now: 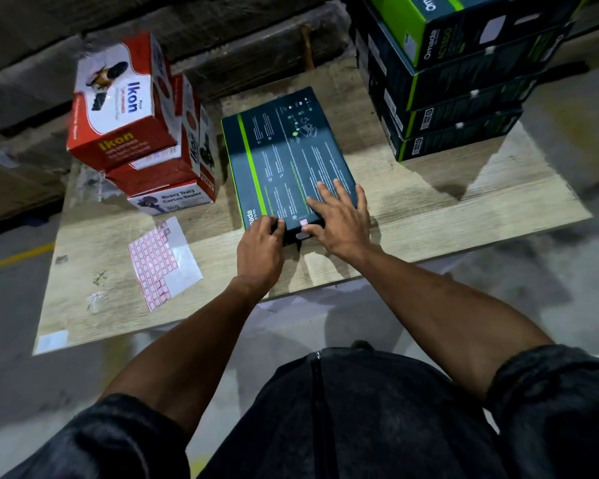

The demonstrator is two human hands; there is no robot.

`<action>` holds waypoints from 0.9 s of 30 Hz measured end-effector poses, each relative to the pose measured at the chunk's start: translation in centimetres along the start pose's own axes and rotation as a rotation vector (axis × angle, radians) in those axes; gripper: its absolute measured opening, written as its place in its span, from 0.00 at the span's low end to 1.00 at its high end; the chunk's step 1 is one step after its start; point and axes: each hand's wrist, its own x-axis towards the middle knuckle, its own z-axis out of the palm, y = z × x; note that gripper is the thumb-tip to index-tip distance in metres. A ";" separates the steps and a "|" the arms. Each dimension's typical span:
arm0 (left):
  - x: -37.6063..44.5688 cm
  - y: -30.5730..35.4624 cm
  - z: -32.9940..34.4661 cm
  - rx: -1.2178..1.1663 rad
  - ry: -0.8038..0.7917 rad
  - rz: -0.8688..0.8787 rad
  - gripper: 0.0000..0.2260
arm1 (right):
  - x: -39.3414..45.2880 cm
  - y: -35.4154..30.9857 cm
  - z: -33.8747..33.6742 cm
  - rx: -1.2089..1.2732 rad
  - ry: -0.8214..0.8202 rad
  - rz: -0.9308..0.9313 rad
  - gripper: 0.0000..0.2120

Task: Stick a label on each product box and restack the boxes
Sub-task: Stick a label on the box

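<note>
Labelling one flat dark box [289,157] on the counter [429,205].
Item lies between the red-and-white stack [142,129] and dark-green stack [453,84]; my left hand [260,248] grips its near edge, my right hand [339,219] spread flat on top, thumb by a small pink label [304,223]. Label sheet [163,262] lies left.

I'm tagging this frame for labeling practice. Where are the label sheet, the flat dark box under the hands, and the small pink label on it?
label sheet [161,259]: head view, middle of the red-grid sheet.
flat dark box [284,150]: head view, printed top face.
small pink label [304,223]: head view, label's centre at the box's near edge.
</note>
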 end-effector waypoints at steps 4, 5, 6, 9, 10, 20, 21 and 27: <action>-0.1 -0.1 0.0 -0.007 0.020 0.011 0.17 | -0.1 -0.1 0.2 0.010 0.018 0.007 0.28; -0.1 -0.1 0.1 -0.009 0.027 0.013 0.17 | 0.0 -0.2 0.3 0.005 0.018 0.016 0.28; -0.1 -0.2 0.2 -0.013 0.032 0.017 0.17 | 0.0 -0.4 0.3 -0.004 0.015 0.029 0.27; -0.1 -0.2 0.3 -0.024 0.040 0.013 0.17 | 0.0 -0.8 0.2 -0.039 0.004 0.052 0.26; -0.2 -0.3 0.4 -0.025 0.042 0.009 0.16 | 0.0 -0.8 0.3 -0.046 0.006 0.049 0.26; -0.2 -0.3 0.4 -0.037 0.025 -0.006 0.16 | -0.1 -0.1 0.4 0.011 0.022 0.015 0.30; -0.2 -0.2 0.4 -0.041 0.028 -0.009 0.16 | -0.1 -0.2 0.4 0.023 0.032 0.027 0.29; -0.2 -0.2 0.4 -0.043 0.036 -0.014 0.16 | 0.0 -0.7 0.4 0.026 0.039 0.062 0.27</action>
